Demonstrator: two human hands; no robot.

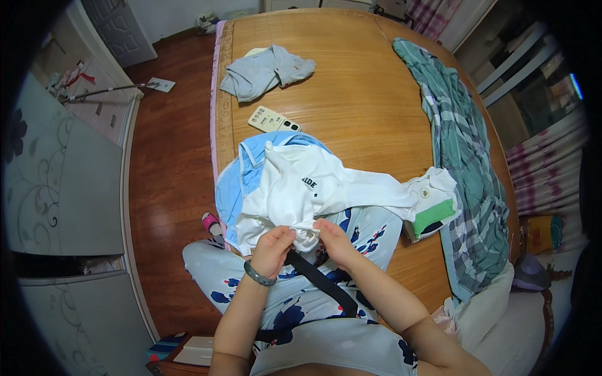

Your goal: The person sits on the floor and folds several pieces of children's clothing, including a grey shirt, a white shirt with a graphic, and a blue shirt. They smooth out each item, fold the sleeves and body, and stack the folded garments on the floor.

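A white long-sleeved top (301, 188) with dark lettering lies spread across my lap and the mat, one sleeve reaching out to the right. My left hand (273, 251), with a bangle at the wrist, pinches a bunched edge of it. On the other side of the same bunched edge, the fingers of my right hand (335, 242) are closed on the fabric. Light blue clothing with white trim (230, 188) lies partly under the top. At the right, the sleeve's end touches a folded white and green garment (432, 207).
Beyond the blue clothing, a cream phone or phone case (270, 120) and a grey garment (268, 73) lie on the bed mat (357, 94). A green checked blanket (465, 164) runs along the right. A flat mop (161, 85) stands by the wardrobe.
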